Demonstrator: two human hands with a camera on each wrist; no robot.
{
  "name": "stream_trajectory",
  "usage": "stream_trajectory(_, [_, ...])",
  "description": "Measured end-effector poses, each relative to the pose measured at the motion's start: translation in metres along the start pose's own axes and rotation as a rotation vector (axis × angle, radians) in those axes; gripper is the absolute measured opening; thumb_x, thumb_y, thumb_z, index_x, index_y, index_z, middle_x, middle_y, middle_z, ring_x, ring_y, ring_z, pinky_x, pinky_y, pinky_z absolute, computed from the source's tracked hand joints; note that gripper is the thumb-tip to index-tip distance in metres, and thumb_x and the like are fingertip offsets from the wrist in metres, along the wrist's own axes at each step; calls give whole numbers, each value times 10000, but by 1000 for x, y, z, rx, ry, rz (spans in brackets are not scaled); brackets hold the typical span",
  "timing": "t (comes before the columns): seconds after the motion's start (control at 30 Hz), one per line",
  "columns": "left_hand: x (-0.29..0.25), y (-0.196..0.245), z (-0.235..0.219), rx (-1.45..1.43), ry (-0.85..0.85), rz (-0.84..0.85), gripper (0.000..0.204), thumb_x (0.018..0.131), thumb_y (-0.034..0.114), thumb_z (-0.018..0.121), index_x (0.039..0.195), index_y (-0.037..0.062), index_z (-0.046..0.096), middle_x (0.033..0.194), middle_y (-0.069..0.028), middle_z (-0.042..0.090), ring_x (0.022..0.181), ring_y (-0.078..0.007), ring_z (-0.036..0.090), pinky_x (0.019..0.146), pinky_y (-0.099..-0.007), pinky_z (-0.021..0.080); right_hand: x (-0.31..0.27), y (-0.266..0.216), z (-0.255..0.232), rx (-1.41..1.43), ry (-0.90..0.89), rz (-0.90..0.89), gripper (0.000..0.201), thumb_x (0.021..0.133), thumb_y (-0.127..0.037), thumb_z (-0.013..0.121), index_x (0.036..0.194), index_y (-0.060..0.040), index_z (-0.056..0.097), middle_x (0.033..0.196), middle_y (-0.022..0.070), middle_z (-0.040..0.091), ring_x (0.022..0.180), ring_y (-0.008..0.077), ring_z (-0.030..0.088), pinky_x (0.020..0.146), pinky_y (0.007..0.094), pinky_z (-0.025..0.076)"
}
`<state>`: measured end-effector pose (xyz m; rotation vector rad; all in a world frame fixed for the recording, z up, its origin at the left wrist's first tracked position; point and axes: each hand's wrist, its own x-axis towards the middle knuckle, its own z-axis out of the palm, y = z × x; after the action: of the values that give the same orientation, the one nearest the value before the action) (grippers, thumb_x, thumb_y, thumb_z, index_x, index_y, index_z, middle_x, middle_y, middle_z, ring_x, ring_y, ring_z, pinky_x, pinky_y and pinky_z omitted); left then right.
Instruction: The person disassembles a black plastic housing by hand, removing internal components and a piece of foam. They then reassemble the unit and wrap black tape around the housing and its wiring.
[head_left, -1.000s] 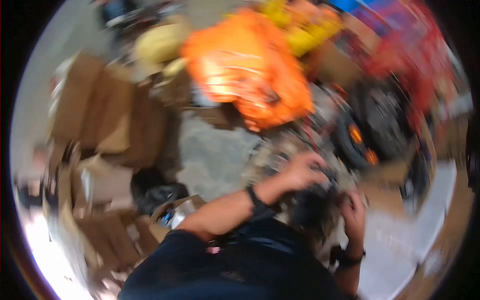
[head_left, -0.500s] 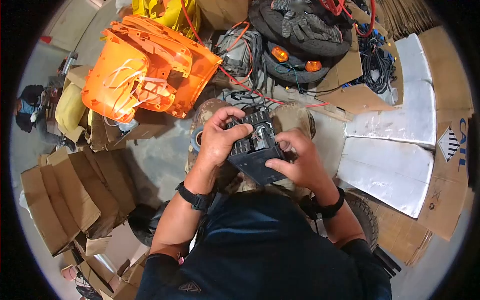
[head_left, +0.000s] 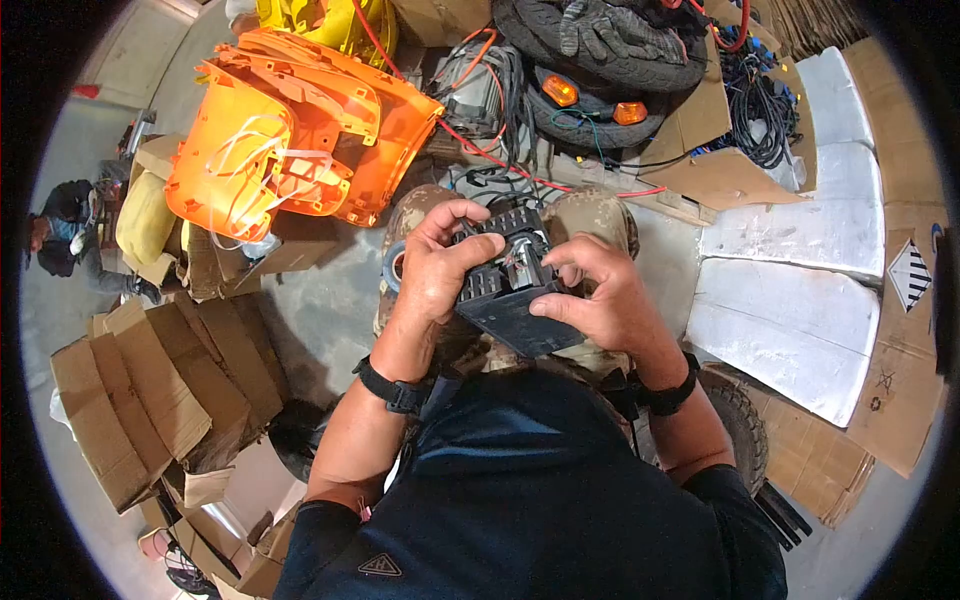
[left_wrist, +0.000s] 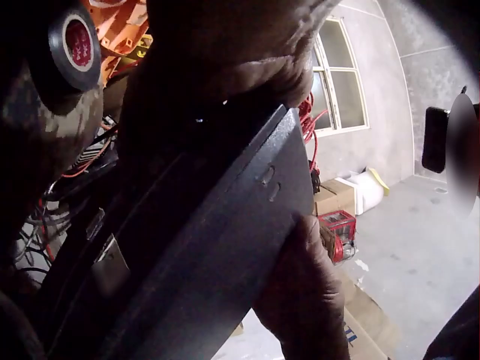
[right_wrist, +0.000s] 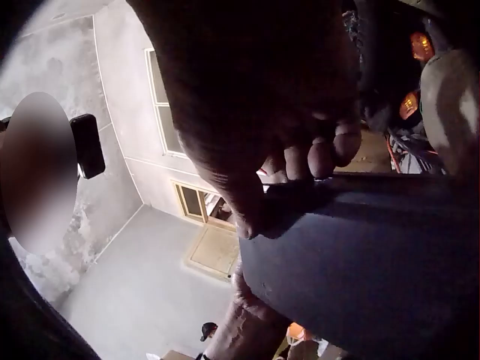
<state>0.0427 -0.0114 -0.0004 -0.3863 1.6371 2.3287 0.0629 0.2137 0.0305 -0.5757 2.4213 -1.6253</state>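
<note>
A black plastic part (head_left: pixel 515 318) with a flat panel, slotted sides and a metal mechanism (head_left: pixel 521 262) in its middle is held above the lap. My left hand (head_left: pixel 440 265) grips its left side, thumb across the top. On the other side, my right hand (head_left: pixel 605 300) pinches the panel's edge, its thumb on the flat face and index finger bent near the mechanism. The smooth panel (right_wrist: pixel 352 247) fills much of the right wrist view, fingers curled at its edge. From the left wrist the panel (left_wrist: pixel 255 202) is seen dark and edge-on.
Beside the left knee is a roll of tape (left_wrist: pixel 79 46). Orange plastic panels (head_left: pixel 290 130) lie ahead on the left, tyres (head_left: pixel 600 60) with orange lamps and gloves ahead on the right. White foam blocks (head_left: pixel 780 330) and a box of cables (head_left: pixel 750 170) stand right; cardboard (head_left: pixel 170 390) leans left.
After the blurred earliest frame, the head view swung right and steadied on the black part in both hands. Over the last half second the grip is the same; the right index finger has shifted slightly.
</note>
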Motion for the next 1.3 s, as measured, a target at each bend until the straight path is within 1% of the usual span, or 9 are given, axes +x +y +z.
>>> stream_trajectory(0.23, [2, -1, 1, -14, 14, -18, 297, 799, -39, 756, 1076, 31, 674, 866, -11, 663, 760, -94, 626, 701, -241, 506, -1, 1, 2, 22, 16, -5, 405, 717, -113, 890, 1030, -25, 650, 829, 52, 557, 777, 177, 537, 716, 327, 434])
stream_trajectory(0.33, [4, 0, 0, 11, 18, -18, 293, 796, -32, 756, 1072, 29, 679, 861, -11, 658, 766, -96, 626, 706, -240, 498, 1, 0, 4, 16, 50, -45, 398, 729, -153, 885, 1019, -28, 643, 831, 80, 591, 731, 210, 568, 663, 338, 447])
stream_trajectory(0.53, [-1, 5, 4, 46, 39, -41, 270, 788, -34, 752, 1044, 24, 687, 860, -11, 659, 765, -95, 621, 703, -237, 490, -2, -1, 2, 3, 37, -41, 402, 735, -151, 885, 1024, -25, 637, 834, 88, 586, 743, 220, 574, 681, 350, 460])
stream_trajectory(0.63, [-1, 5, 6, 65, 60, -34, 261, 786, -34, 751, 1033, 21, 688, 857, -12, 662, 763, -94, 620, 701, -237, 489, -2, -1, 3, 16, 23, -21, 410, 708, -118, 885, 1022, -18, 641, 818, 52, 552, 771, 186, 535, 714, 329, 435])
stream_trajectory(0.73, [-2, 4, 8, 32, 67, -46, 254, 786, -32, 752, 1025, 20, 685, 857, -14, 666, 764, -93, 622, 700, -234, 488, -1, 4, -1, -27, -23, -41, 464, 706, -179, 903, 1051, -32, 630, 835, 93, 594, 740, 232, 580, 682, 355, 470])
stream_trajectory(0.83, [0, 2, 7, 3, 60, -32, 247, 786, -28, 756, 1017, 20, 683, 851, -11, 666, 762, -90, 620, 698, -233, 488, 7, -3, -3, -84, 31, -69, 517, 684, -187, 911, 1088, -46, 621, 860, 93, 604, 723, 229, 573, 669, 354, 477])
stream_trajectory(1.03, [-1, 4, 9, 70, 65, 5, 246, 783, -23, 763, 1010, 25, 681, 835, -2, 656, 759, -82, 612, 695, -234, 489, 10, -15, -6, -94, -32, 2, 552, 676, -175, 904, 1140, -65, 626, 908, 94, 596, 705, 226, 556, 664, 358, 485])
stream_trajectory(1.23, [1, -1, 12, 12, 49, 20, 258, 768, -33, 770, 1000, 33, 675, 833, -1, 650, 759, -78, 607, 683, -237, 488, 10, -28, -3, -269, -60, -117, 470, 682, -116, 892, 1097, -49, 682, 950, 89, 610, 828, 240, 602, 745, 359, 497])
stream_trajectory(1.3, [2, -1, 12, 23, 47, 20, 263, 764, -39, 769, 998, 36, 674, 839, -3, 651, 752, -78, 606, 676, -238, 490, 11, -26, -3, -253, -84, -99, 434, 686, -112, 890, 1067, -51, 691, 954, 97, 619, 866, 262, 619, 759, 367, 502])
